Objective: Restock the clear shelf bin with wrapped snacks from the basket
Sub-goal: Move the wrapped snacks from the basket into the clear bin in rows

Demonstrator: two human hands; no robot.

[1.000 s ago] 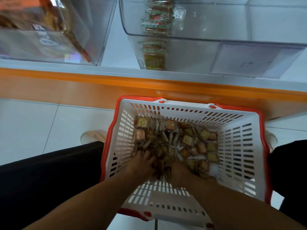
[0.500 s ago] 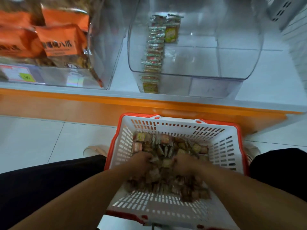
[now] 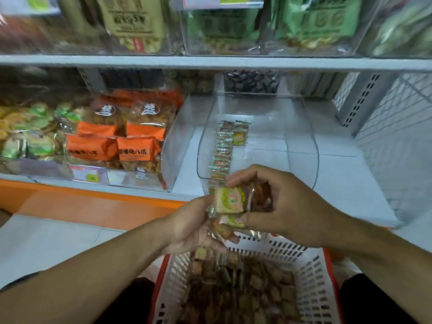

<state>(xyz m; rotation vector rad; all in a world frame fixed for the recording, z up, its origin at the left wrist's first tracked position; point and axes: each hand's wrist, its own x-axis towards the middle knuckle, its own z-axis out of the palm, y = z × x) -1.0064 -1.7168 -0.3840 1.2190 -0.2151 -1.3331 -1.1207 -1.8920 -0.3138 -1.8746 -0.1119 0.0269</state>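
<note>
Both hands have come up out of the basket [image 3: 311, 284] since the earlier frames and now hold a bundle of wrapped snacks [image 3: 230, 202] between them, in front of the clear shelf bin [image 3: 292, 141]; the left hand [image 3: 194, 224] cups the packets from below with curled fingers, and the right hand [image 3: 285, 202] pinches them from above and the side. I judge that the carrying step is well along and that the placing step comes next, because the bundle is already near the bin's front wall. Inside the bin a single row of snacks [image 3: 222, 150] stands along its left side, and the rest looks bare. More snacks lie in the basket below. The bin stands on a white shelf [image 3: 350, 183] with an orange edge, beside a bin of orange packets [image 3: 117, 146]. Another shelf above carries blurred green bags [image 3: 315, 22]
</note>
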